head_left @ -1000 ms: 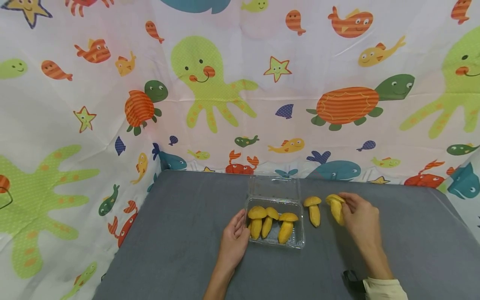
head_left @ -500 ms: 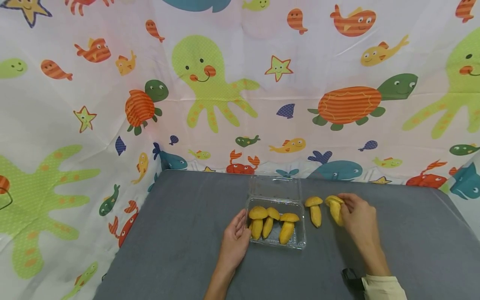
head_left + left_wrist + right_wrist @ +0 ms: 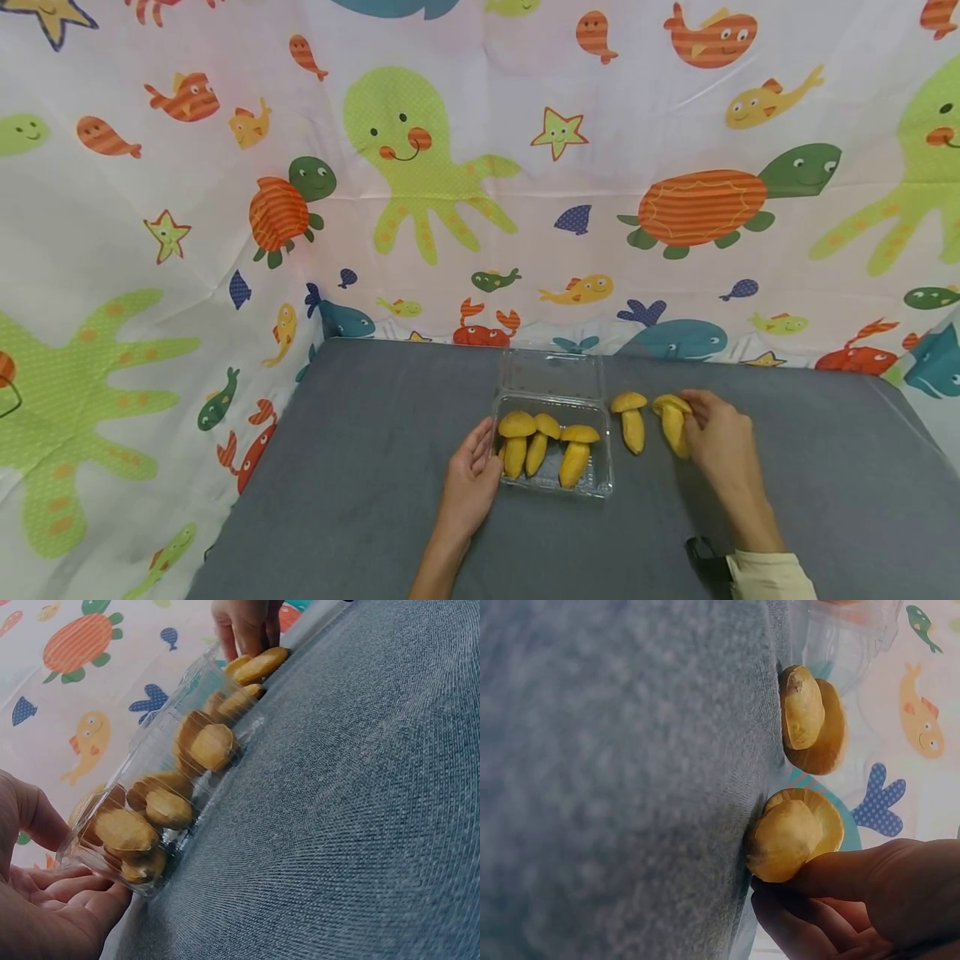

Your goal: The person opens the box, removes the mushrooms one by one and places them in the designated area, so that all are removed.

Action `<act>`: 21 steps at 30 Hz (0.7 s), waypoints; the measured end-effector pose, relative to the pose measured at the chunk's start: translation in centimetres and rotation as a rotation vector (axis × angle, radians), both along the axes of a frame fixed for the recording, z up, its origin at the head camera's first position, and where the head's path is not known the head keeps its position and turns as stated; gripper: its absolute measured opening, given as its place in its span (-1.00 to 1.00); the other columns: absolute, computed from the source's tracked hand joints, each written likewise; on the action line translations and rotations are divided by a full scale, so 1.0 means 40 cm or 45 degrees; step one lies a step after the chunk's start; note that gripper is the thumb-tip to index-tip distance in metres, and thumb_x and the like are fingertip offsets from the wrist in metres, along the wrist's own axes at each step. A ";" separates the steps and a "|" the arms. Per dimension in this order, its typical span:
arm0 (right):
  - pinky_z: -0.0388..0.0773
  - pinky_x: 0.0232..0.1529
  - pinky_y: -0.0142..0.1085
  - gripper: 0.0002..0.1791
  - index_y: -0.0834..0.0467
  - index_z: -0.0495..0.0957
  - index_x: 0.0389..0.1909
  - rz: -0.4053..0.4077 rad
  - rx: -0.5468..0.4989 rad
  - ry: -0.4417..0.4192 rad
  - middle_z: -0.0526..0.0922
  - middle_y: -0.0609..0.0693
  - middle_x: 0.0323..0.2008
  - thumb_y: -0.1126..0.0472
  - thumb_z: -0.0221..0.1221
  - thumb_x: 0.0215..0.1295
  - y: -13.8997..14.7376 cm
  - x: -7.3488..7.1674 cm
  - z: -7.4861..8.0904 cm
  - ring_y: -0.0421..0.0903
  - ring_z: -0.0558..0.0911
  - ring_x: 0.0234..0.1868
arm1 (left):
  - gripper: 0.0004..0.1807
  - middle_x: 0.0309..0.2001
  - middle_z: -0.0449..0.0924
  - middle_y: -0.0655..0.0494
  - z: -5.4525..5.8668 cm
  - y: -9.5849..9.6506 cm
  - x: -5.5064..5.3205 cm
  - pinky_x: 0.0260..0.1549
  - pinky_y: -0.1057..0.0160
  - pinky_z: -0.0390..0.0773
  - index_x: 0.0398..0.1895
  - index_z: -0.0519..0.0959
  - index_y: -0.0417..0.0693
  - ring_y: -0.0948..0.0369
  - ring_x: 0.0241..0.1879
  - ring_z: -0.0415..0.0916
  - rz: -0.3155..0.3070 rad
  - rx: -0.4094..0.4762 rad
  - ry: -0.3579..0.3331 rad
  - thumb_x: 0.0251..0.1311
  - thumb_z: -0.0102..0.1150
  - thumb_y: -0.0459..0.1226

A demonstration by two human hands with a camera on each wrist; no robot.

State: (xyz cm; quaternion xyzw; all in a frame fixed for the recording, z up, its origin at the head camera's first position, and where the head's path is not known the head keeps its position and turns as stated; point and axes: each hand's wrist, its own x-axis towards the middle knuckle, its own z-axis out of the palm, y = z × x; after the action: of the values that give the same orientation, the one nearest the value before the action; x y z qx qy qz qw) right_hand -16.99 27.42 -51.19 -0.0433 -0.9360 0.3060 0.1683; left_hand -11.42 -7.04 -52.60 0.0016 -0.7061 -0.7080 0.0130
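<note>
My left hand (image 3: 471, 483) grips the left side of a clear plastic clamshell box (image 3: 553, 487), thumb and fingers at its wall in the left wrist view. Several yellow-brown mushrooms (image 3: 574, 458) lie in its base, caps toward the back. Just right of the box, another mushroom (image 3: 632, 421) lies on the grey cloth. Beyond it, my right hand (image 3: 722, 437) pinches a mushroom (image 3: 784, 840) from its right side, cap toward the back and stem toward the front, close over the cloth.
The clear lid (image 3: 551, 375) stands open behind the box. Grey cloth (image 3: 360, 467) covers the table. A white curtain with printed sea animals (image 3: 450, 208) hangs along the back and sides. A black strap (image 3: 705, 558) sits at the right wrist.
The mushroom in my right hand has shifted slightly down in the head view, its stem now tilting more to the right. My left hand and the box have stayed in place.
</note>
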 end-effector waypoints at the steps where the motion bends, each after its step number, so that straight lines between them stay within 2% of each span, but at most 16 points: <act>1: 0.71 -0.17 0.17 -0.66 0.40 0.66 0.11 0.003 0.002 -0.003 0.75 0.38 -0.02 0.45 0.21 0.34 0.001 0.001 0.001 0.32 0.78 -0.04 | -0.30 0.54 0.31 -0.26 0.000 0.000 0.000 0.51 -0.04 0.24 0.58 0.28 -0.33 -0.10 0.56 0.23 -0.002 -0.001 0.002 0.33 0.00 -0.53; 13: 0.66 0.00 0.26 -0.58 0.43 0.61 0.18 0.041 -0.006 0.013 0.73 0.39 0.04 0.49 0.20 0.29 0.017 0.015 0.013 0.34 0.75 0.02 | -0.31 0.54 0.32 -0.26 0.000 -0.002 -0.001 0.51 -0.03 0.25 0.58 0.27 -0.32 -0.10 0.56 0.24 -0.014 -0.005 0.003 0.34 -0.02 -0.53; 21: 0.66 0.03 0.25 -0.53 0.43 0.56 0.27 0.012 -0.026 -0.028 0.68 0.39 0.13 0.49 0.18 0.33 0.017 0.020 0.030 0.34 0.73 0.08 | -0.29 0.54 0.31 -0.26 -0.004 -0.002 -0.003 0.52 -0.01 0.24 0.59 0.27 -0.31 -0.09 0.56 0.23 -0.020 0.009 0.004 0.32 -0.01 -0.51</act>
State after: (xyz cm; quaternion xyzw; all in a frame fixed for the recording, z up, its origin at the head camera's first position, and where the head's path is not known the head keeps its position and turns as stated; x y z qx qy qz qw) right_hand -16.17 28.12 -49.98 -0.0440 -0.9349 0.3156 0.1561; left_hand -11.56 -7.13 -52.75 -0.0050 -0.7036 -0.7105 0.0085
